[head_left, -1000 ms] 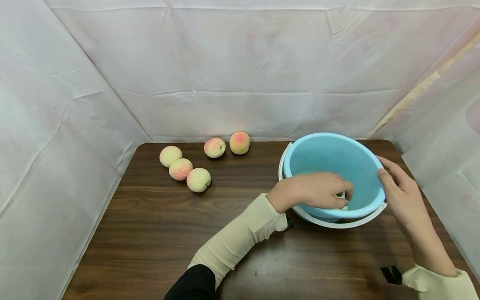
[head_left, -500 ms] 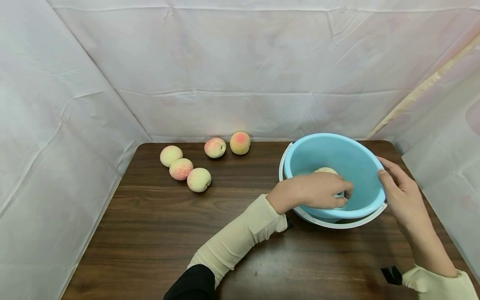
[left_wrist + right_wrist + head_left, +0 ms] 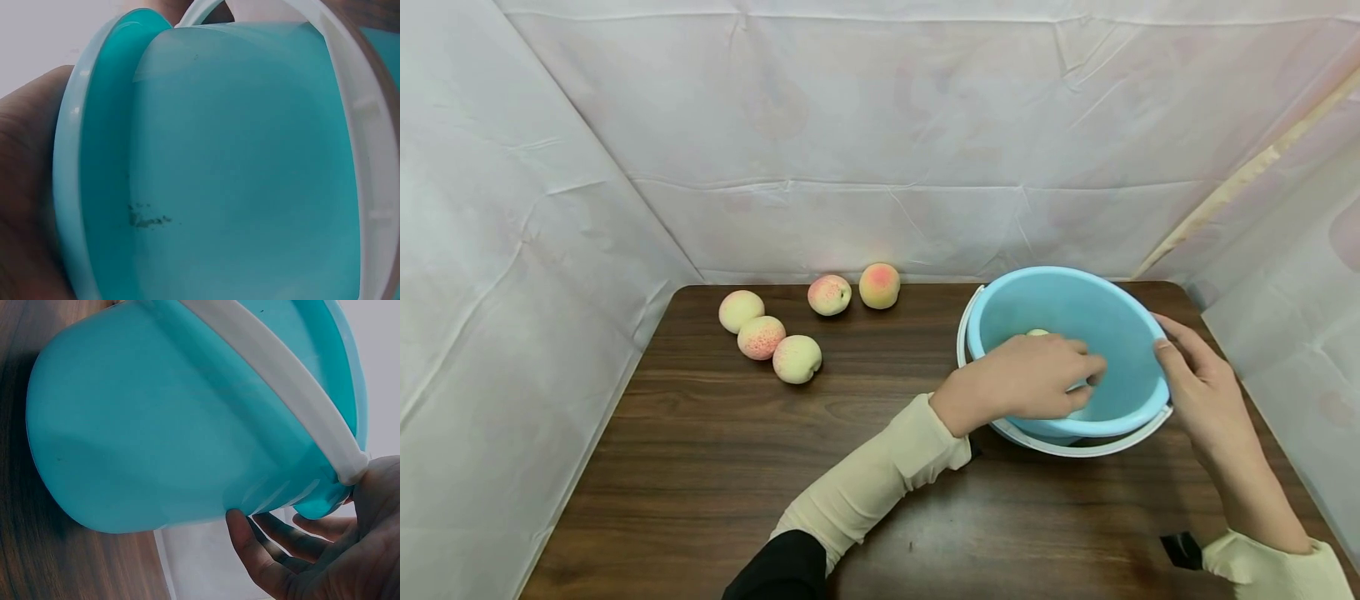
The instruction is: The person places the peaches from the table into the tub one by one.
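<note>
Gripping the right rim of a blue bucket (image 3: 1075, 304), your right hand (image 3: 1206, 392) sets its thumb on the edge while its fingers (image 3: 256, 553) spread, gently curved, along the outer wall. Your left hand (image 3: 1030, 375), crossing the bucket's near left rim, hangs over the opening with its fingers loosely bent and parted from the thumb; blue shows through the gap, and nothing is seen in their hold. Just beyond that hand, inside the bucket, a sliver of a pale peach (image 3: 1037, 332) appears, the rest hidden from you. The bucket stands at the right of the dark wood-grain surface (image 3: 1015, 533), its white handle (image 3: 275, 369) lowered along the near side. Well apart, at your far left, three peaches (image 3: 762, 337) lie in a slanting row, while two rosier peaches (image 3: 830, 296) rest side by side near the back edge, before a white sheet (image 3: 865, 125). Cream sleeves (image 3: 865, 483) cover your forearms.
</note>
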`<state>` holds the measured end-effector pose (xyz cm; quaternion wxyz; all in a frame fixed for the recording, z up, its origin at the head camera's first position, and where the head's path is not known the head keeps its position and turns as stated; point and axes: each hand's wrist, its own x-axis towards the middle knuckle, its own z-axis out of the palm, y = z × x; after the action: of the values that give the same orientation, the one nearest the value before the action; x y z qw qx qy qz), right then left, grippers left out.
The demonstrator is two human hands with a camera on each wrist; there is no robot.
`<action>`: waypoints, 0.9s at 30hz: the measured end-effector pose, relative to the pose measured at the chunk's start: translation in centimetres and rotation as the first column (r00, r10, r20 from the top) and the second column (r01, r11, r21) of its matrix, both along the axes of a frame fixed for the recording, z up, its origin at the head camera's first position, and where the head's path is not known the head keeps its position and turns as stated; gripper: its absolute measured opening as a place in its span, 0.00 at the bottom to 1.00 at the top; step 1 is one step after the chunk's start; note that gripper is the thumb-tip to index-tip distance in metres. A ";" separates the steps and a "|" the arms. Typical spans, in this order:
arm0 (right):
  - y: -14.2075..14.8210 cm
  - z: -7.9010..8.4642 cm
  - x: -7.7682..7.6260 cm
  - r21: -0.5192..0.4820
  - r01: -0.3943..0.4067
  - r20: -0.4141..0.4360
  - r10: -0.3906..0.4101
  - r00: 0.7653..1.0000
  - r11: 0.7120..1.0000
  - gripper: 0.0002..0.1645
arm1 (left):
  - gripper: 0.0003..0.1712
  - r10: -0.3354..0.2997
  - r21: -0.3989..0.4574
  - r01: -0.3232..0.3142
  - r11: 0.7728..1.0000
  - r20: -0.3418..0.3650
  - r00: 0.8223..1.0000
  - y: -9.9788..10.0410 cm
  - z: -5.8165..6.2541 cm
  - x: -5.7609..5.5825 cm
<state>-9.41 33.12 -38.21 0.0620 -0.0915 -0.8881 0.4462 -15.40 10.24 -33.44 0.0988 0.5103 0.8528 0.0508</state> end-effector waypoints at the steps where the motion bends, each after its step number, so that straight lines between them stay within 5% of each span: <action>1: 0.0 0.0 0.0 0.001 0.001 0.001 -0.001 1.000 1.000 0.31 | 0.14 0.001 0.004 -0.001 1.000 -0.023 1.000 -0.1 0.1 0.0; 12: 0.0 0.0 0.0 0.004 -0.002 -0.006 0.002 1.000 1.000 0.31 | 0.17 0.023 0.107 0.002 0.994 -0.238 0.971 -1.0 0.0 0.6; 19: 0.0 0.0 0.0 0.005 0.001 -0.023 -0.001 1.000 1.000 0.31 | 0.16 0.079 0.231 0.021 0.973 -0.414 0.907 -1.9 -0.4 0.9; 27: -0.1 0.1 0.0 -0.003 0.013 -0.014 -0.013 1.000 1.000 0.31 | 0.18 0.131 0.250 0.010 0.968 -0.542 0.830 -3.1 -0.2 1.3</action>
<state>-9.45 32.99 -38.12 0.0710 -0.0941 -0.8863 0.4479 -14.13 7.12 -33.69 -0.2171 0.4838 0.8478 0.0077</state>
